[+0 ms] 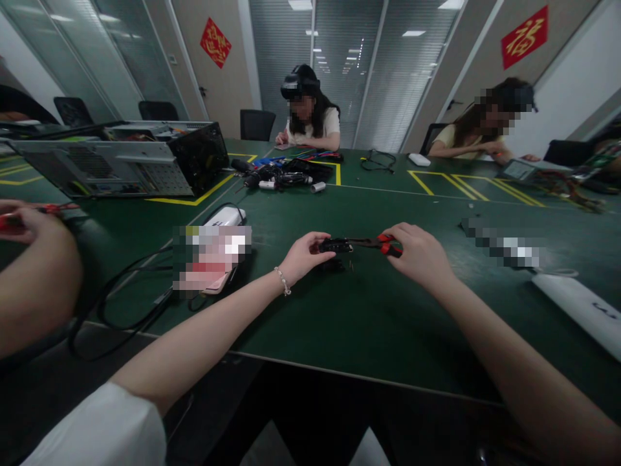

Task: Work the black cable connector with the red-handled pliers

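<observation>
The small black part sits pinched between the left hand's thumb and fingers, its right end at the tips of red-handled pliers grasped by the right hand.

Dark-green tabletop under the left hand, tall grey-blinded glass panels far beyond it; black-backed chair beyond, leftward

1. Two red-handled tools: centre and nine o'clock.
2. Two headsets: twelve and two o'clock.
3. Two red wall signs: eleven and two o'clock.
4. One computer case: ten o'clock.
5. One bracelet.
</observation>
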Available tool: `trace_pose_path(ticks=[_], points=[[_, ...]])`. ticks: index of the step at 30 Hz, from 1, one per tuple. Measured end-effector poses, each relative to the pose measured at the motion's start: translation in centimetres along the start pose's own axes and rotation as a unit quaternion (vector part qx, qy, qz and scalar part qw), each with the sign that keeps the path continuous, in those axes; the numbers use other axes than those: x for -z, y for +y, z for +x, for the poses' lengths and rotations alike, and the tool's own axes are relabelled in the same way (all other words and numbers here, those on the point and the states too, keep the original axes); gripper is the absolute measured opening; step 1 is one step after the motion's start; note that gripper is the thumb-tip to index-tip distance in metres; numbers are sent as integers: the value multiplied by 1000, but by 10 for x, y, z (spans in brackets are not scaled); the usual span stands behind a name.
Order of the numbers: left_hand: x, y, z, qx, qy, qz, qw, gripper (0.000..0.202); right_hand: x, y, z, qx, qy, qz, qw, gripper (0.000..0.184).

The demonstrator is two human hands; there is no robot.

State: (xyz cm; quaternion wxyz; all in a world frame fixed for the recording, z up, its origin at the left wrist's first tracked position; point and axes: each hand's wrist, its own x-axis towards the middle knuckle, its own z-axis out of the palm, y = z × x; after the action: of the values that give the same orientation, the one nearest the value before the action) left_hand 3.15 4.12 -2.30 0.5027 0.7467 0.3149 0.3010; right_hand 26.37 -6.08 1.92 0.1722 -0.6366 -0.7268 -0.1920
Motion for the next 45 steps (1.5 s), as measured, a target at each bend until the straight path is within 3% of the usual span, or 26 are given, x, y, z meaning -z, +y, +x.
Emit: trace_pose_path(ticks=[14,45], points=[[2,9,-3,-41,-7,32,999,49,-1,-6,0,27,-25,-30,999,24],[-1,6,-2,-45,-16,33,998,43,-4,-8,-1,30,-36,-41,998,17]])
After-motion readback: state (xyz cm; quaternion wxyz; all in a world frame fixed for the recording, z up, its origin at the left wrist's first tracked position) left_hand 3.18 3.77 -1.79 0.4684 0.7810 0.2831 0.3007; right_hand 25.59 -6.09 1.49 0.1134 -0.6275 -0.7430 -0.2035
